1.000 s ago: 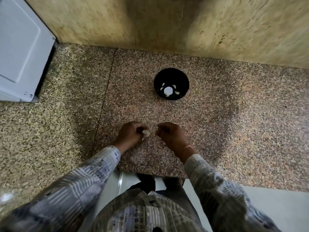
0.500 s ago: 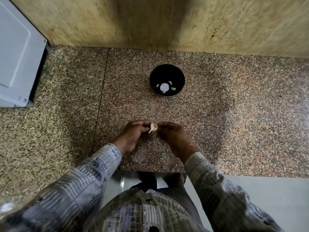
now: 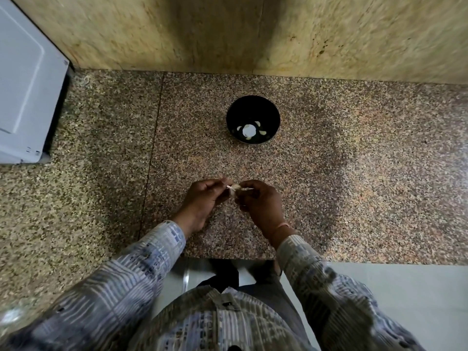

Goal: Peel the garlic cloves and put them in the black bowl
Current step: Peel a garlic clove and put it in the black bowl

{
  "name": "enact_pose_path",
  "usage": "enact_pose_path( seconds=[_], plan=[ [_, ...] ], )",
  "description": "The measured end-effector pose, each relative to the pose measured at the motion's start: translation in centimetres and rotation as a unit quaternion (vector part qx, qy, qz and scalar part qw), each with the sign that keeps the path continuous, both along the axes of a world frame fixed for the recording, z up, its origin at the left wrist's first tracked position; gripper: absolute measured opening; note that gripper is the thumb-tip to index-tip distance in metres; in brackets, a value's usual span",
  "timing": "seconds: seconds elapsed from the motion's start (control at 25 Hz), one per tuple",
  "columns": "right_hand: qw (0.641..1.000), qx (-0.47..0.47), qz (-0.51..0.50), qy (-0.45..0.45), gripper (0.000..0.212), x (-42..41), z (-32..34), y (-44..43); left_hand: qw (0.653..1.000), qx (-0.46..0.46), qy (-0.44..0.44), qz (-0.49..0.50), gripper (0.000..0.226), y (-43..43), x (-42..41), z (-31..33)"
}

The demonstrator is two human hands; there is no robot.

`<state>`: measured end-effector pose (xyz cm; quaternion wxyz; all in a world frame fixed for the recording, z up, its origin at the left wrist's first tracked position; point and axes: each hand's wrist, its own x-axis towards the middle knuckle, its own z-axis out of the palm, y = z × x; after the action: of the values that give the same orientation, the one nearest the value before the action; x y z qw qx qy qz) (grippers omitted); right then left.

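- Speckled stone counter (image 3: 354,186): the work surface. It bears the bowl, which sits well apart from the hands.
- White appliance (image 3: 22,84): stands at the counter's far left and plays no part.
- Black bowl (image 3: 234,110): upright, beyond the hands toward the wall. A few pale peeled pieces (image 3: 263,133) lie at its bottom.
- Left hand (image 3: 202,201): fingers curled, tips pinching one end of the clove.
- Right hand (image 3: 263,203): fingers curled, thumb and forefinger pinching the other side, seemingly at a flap of skin.
- Garlic clove (image 3: 234,187): held between both hands above the counter and not yet in the bowl. How much skin is left is too small to tell. I judge it very light, firm yet bruisable, and slick once bare, with papery skin that tears easily. It is best steadied by the body while nails catch the skin at the tip or root end.
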<state>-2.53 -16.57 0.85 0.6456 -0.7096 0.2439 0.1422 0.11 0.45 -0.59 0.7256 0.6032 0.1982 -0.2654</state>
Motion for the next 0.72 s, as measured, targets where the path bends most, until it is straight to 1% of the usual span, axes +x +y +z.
enact_pose_path(
  seconds=[0.04, 0.12, 0.24, 0.32, 0.56, 0.72],
  plan=[
    [1.0, -0.024, 0.004, -0.009, 0.013, 0.0, 0.0, -0.1, 1.0, 0.003, -0.001, -0.014, 0.03, 0.0, -0.1, 0.2],
    [0.997, -0.067, 0.012, -0.028, 0.01, 0.1, 0.0, -0.1, 0.999, 0.01, -0.016, -0.03, 0.023, -0.2, -0.3, 0.6],
    [0.98, -0.163, 0.058, -0.102, 0.013, 0.0, 0.0, -0.1, 0.996, 0.059, -0.055, -0.025, 0.026, -0.5, -0.4, 0.6],
    [0.967, -0.198, 0.068, -0.145, 0.015, 0.0, -0.2, 0.0, 0.994, 0.083, -0.065, -0.018, 0.027, -0.7, -0.4, 0.7],
    [0.952, -0.23, 0.048, -0.197, 0.011, -0.1, -0.7, 0.4, 0.994, 0.08, -0.074, 0.007, 0.027, -0.7, -0.7, 0.7],
    [0.954, -0.211, 0.047, -0.208, 0.012, -0.4, -1.2, 0.7, 0.995, 0.067, -0.077, 0.019, 0.024, -0.5, -1.1, 0.9]
  ],
)
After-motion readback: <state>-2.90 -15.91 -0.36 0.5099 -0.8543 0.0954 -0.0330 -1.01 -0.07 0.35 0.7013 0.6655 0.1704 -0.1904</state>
